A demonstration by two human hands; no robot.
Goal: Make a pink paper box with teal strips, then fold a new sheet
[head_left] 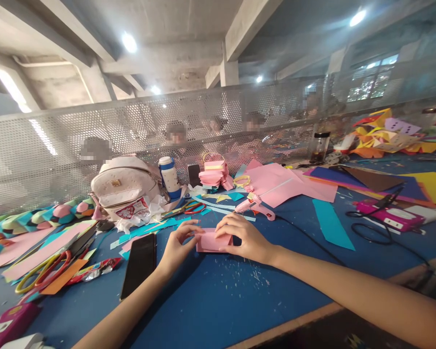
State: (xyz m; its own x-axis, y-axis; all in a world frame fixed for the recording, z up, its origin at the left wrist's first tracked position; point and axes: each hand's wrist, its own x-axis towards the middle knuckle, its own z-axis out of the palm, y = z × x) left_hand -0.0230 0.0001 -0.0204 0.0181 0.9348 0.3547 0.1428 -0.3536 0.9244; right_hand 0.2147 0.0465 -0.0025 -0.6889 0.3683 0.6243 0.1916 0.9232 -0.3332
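A small folded piece of pink paper (210, 242) stands on the blue tabletop (218, 300), with a hand at each end. My left hand (180, 242) pinches its left end between thumb and fingers. At the right end, my right hand (245, 237) grips the paper, thumb low on the near face and fingers over the top. Just beyond my right hand lies a pink glue gun (256, 207), its dark cord running off to the right. A black smartphone (140, 264) lies left of my left hand.
Behind stand a pale backpack (125, 179), a blue-and-white bottle (169, 177) and pink paper sheets (276, 182). Scissors (53, 271) lie at left; a purple power strip (388, 215) with cables is at right. People sit beyond the perforated metal screen (138, 121).
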